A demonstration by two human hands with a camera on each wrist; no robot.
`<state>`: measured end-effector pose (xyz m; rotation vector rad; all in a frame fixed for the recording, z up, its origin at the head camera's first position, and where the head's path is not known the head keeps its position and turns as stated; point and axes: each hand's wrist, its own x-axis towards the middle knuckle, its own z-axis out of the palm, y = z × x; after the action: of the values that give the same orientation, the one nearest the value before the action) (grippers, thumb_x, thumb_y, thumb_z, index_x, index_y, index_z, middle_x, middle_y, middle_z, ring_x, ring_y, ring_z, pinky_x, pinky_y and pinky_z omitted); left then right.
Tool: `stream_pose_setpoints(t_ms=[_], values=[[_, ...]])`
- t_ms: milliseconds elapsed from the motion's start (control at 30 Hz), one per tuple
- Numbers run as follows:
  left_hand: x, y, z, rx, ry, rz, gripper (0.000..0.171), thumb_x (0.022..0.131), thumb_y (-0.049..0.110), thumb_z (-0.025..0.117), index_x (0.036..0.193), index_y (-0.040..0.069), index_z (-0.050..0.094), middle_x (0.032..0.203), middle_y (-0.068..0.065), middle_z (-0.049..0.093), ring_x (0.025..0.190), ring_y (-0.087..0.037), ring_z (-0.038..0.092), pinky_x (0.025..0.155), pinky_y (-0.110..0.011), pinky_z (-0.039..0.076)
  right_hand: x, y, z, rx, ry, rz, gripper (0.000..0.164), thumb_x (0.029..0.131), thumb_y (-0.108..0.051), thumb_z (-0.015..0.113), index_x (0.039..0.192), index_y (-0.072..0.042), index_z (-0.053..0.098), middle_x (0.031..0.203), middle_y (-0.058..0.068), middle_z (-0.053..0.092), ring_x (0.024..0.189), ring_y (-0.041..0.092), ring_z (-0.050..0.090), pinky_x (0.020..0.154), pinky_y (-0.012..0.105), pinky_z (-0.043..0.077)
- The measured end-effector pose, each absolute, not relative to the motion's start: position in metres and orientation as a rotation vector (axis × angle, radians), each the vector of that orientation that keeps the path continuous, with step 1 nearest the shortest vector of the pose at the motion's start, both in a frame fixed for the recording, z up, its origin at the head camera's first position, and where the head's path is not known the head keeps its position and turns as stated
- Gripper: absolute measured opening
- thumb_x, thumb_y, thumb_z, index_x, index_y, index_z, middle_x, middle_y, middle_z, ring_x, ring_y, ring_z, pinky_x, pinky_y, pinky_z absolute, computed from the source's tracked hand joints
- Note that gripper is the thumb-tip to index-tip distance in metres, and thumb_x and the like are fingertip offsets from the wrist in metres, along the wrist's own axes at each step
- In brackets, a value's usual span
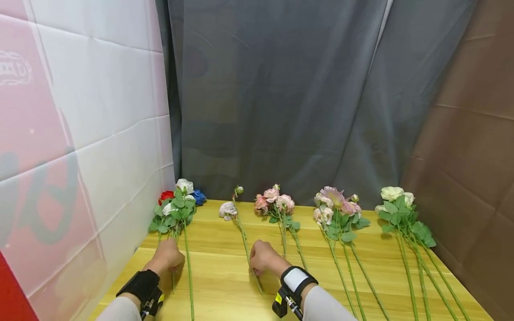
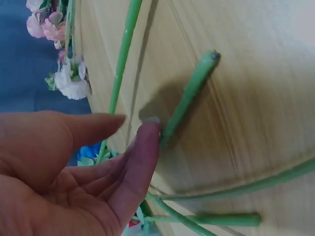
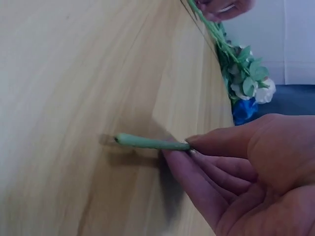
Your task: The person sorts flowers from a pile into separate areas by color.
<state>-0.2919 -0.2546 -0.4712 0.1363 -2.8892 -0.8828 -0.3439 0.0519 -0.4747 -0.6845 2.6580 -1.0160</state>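
Observation:
My right hand [image 1: 263, 257] pinches the lower stem of a pale flower [image 1: 228, 210] that has a green bud beside it. In the right wrist view, the cut end of that stem [image 3: 147, 142] sticks out past thumb and fingers, close over the table. My left hand [image 1: 168, 256] is over the lower stems of a bunch of red, white and blue roses [image 1: 176, 206]. Seen from the left wrist, its thumb stands apart from the fingers, and the fingertips are right at a short green stem [image 2: 192, 88].
Right of my right hand lie pink flowers [image 1: 277, 200], then a pink and cream bunch [image 1: 339, 207], then white roses [image 1: 395, 196]. All lie on the wooden table [image 1: 225, 290], heads toward a dark curtain [image 1: 273, 98]. A white panel [image 1: 120, 89] flanks the left, a brown one [image 1: 470, 147] the right.

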Motion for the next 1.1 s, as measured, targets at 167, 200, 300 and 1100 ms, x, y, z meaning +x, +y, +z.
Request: stream_pose_setpoints(t_ms=[167, 200, 300, 1100], values=[[-0.295, -0.241, -0.465, 0.175, -2.91, -1.084, 0.017, 0.094, 0.002, 0.063, 0.079, -0.005, 0.059, 0.06, -0.012, 0.06, 0.047, -0.021, 0.064, 0.049, -0.032, 0.058, -0.342, 0.053, -0.476, -0.7, 2.668, -1.023, 0.044, 0.087, 0.007, 0.066, 0.052, -0.015, 0.051, 0.043, -0.007, 0.039, 0.036, 0.009, 0.042, 0.039, 0.021, 0.035], [-0.296, -0.239, -0.464, 0.19, -2.906, -1.153, 0.017, 0.096, 0.004, 0.063, 0.083, -0.007, 0.057, 0.063, -0.013, 0.06, 0.049, -0.023, 0.065, 0.05, -0.033, 0.06, -0.341, 0.054, -0.476, -0.705, 2.68, -1.017, 0.047, 0.088, 0.006, 0.065, 0.051, -0.017, 0.047, 0.042, -0.008, 0.035, 0.036, 0.008, 0.037, 0.04, 0.021, 0.03], [-0.299, -0.232, -0.463, 0.246, -2.875, -1.301, 0.018, 0.096, 0.004, 0.067, 0.089, -0.011, 0.058, 0.068, -0.016, 0.062, 0.053, -0.025, 0.068, 0.053, -0.035, 0.062, -0.34, 0.059, -0.477, -0.729, 2.724, -0.993, 0.051, 0.092, 0.0, 0.063, 0.053, -0.02, 0.038, 0.046, -0.01, 0.023, 0.039, 0.008, 0.024, 0.043, 0.024, 0.021], [-0.283, -0.165, -0.427, -0.094, -2.529, -1.732, 0.011, 0.092, -0.013, 0.063, 0.083, -0.008, 0.058, 0.072, -0.016, 0.065, 0.057, -0.018, 0.065, 0.06, -0.037, 0.064, -0.3, 0.09, -0.431, -0.908, 2.355, -1.257, 0.031, 0.098, -0.012, 0.068, 0.124, 0.005, 0.066, 0.109, 0.012, 0.069, 0.094, 0.033, 0.07, 0.073, 0.043, 0.062]])
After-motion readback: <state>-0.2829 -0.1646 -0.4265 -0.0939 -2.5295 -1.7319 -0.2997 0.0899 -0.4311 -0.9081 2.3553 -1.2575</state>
